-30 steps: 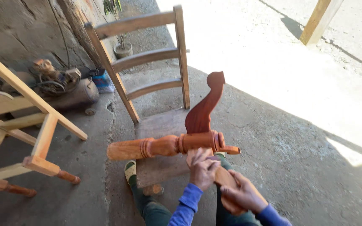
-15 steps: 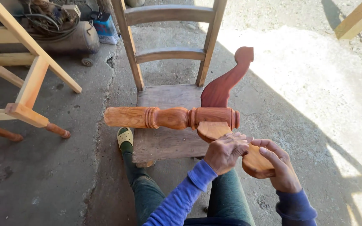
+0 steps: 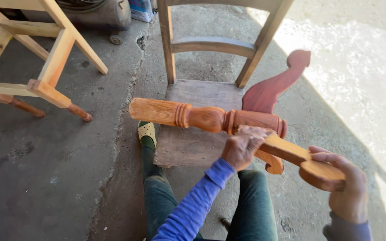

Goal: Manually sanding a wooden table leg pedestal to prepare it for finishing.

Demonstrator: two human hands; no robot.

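A turned wooden post [image 3: 202, 117] with ring grooves lies crosswise above a chair seat. A dark red curved leg [image 3: 271, 87] rises from its right end, and a lighter curved leg [image 3: 300, 160] sticks out toward me. My left hand [image 3: 243, 146] presses on the post's right end where the light leg joins it. My right hand [image 3: 342, 185] grips the rounded foot of that light leg.
A plain wooden chair [image 3: 211, 44] stands in front of me, its seat [image 3: 188, 143] under the post. An unfinished wooden frame [image 3: 45, 67] rests on the concrete at the left. A metal tank [image 3: 94, 13] sits at the back. My legs and a yellow shoe [image 3: 147, 130] stretch forward.
The view has tilted down and closer. My right hand slid out along the light curved leg, which now points further right. The post has stayed over the seat.
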